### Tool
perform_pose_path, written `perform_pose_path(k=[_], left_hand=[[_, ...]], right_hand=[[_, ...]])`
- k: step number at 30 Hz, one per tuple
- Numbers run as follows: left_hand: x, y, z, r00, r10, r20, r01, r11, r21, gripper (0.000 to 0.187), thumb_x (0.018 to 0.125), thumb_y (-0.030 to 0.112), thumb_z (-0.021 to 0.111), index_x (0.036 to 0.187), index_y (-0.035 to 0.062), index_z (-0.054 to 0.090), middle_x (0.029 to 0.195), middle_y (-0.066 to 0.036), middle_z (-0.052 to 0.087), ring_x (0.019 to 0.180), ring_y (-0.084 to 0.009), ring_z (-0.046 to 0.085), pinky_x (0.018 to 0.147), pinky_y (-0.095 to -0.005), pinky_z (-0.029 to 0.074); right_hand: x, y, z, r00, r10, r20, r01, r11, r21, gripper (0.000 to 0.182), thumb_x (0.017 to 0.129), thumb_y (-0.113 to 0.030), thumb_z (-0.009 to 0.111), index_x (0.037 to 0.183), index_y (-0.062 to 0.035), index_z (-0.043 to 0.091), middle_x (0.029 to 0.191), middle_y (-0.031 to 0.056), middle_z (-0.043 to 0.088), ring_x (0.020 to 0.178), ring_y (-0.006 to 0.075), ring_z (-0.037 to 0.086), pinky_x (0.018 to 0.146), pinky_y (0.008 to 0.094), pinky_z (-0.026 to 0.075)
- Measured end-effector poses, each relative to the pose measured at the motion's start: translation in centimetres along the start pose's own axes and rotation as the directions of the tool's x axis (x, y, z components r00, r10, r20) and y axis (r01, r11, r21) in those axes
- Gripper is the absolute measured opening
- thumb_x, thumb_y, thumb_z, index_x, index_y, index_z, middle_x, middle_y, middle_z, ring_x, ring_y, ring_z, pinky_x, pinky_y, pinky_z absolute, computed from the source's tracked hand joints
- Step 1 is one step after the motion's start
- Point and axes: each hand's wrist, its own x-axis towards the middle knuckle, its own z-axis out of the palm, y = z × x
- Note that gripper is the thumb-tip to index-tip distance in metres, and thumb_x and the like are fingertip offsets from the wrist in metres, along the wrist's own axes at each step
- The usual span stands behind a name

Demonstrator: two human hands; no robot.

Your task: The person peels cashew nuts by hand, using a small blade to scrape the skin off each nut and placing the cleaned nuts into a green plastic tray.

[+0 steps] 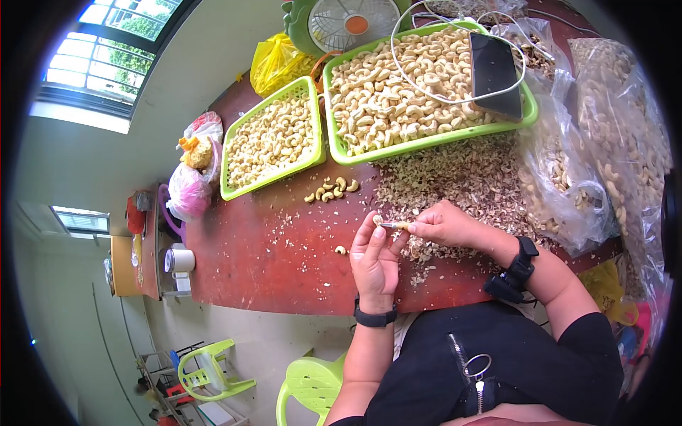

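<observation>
Between the thumb and fingers of my left hand [374, 263] is a cashew nut [377, 220], pinched near the fingertips. My right hand [444, 226] is closed around the handle of a small knife [392, 225], whose short metal blade points left and meets the cashew. Both hands are over the red table [263, 263], close to its front edge. Beyond my left hand lies a little group of loose cashews [332, 190], and a single cashew [340, 250] sits to its left. Shell and skin scraps [455, 181] are heaped behind and under my right hand.
Two green baskets full of cashews, a small one [229, 186] and a large one [426, 133], stand at the back. A phone [495, 74] and white cable rest on the large one. Plastic bags of cashews [611, 142] fill the right side. A fan [348, 25] stands behind.
</observation>
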Motion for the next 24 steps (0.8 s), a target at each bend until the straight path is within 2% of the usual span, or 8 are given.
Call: perform_pose_path(k=[9, 11, 17, 21, 24], left_hand=[[0.0, 0.7, -0.2, 0.999, 0.006, 0.034, -0.008, 0.998, 0.068, 0.024, 0.079, -0.003, 0.048, 0.103, 0.0, 0.049, 0.09, -0.009, 0.057, 0.084, -0.021, 0.057, 0.073, -0.0391, 0.053], [0.0, 0.5, -0.3, 0.999, 0.032, -0.008, -0.031, 0.996, 0.088, 0.019, 0.078, -0.004, 0.049, 0.097, -0.0012, 0.05, 0.086, -0.008, 0.055, 0.083, -0.0207, 0.057, 0.068, -0.0371, 0.055], [-0.2, -0.2, 0.1, 0.988, 0.085, -0.125, -0.074, 0.993, 0.088, 0.016, 0.077, -0.004, 0.048, 0.093, -0.0012, 0.049, 0.084, -0.007, 0.053, 0.075, -0.0166, 0.057, 0.066, -0.0352, 0.055], [0.0, -0.4, -0.2, 0.99, 0.067, -0.127, -0.055, 0.994, 0.092, 0.018, 0.076, -0.002, 0.049, 0.094, -0.0017, 0.048, 0.081, -0.009, 0.054, 0.076, -0.018, 0.057, 0.067, -0.0349, 0.054], [0.1, -0.5, -0.4, 0.991, 0.028, -0.13, -0.018, 0.997, 0.075, 0.015, 0.078, -0.003, 0.048, 0.093, -0.0015, 0.049, 0.082, -0.007, 0.054, 0.074, -0.0147, 0.056, 0.066, -0.0353, 0.055]], right_hand=[[0.0, -0.1, 0.1, 0.998, -0.059, 0.026, 0.059, 0.998, 0.008, 0.042, 0.08, -0.037, 0.054, 0.058, -0.0012, 0.054, 0.045, 0.002, 0.04, 0.043, 0.0082, 0.033, 0.04, 0.0265, 0.03], [0.0, 0.1, 0.1, 0.998, -0.051, 0.031, 0.051, 0.999, -0.003, 0.042, 0.079, -0.037, 0.054, 0.058, -0.0012, 0.054, 0.044, 0.0021, 0.04, 0.043, 0.0083, 0.033, 0.04, 0.0265, 0.03], [0.1, 0.1, 0.1, 0.999, -0.048, 0.017, 0.049, 0.997, -0.062, 0.042, 0.079, -0.038, 0.054, 0.058, -0.0011, 0.054, 0.044, 0.0024, 0.039, 0.042, 0.0081, 0.034, 0.04, 0.0268, 0.03], [0.1, 0.2, 0.2, 0.999, -0.046, 0.012, 0.046, 0.996, -0.078, 0.039, 0.081, -0.033, 0.052, 0.056, -0.002, 0.054, 0.043, 0.0014, 0.042, 0.04, 0.0075, 0.036, 0.039, 0.0259, 0.03], [0.0, 0.0, 0.2, 1.0, -0.023, 0.001, 0.023, 0.999, -0.044, 0.038, 0.081, -0.032, 0.051, 0.056, -0.0024, 0.053, 0.043, 0.0006, 0.042, 0.04, 0.0075, 0.036, 0.038, 0.0256, 0.03]])
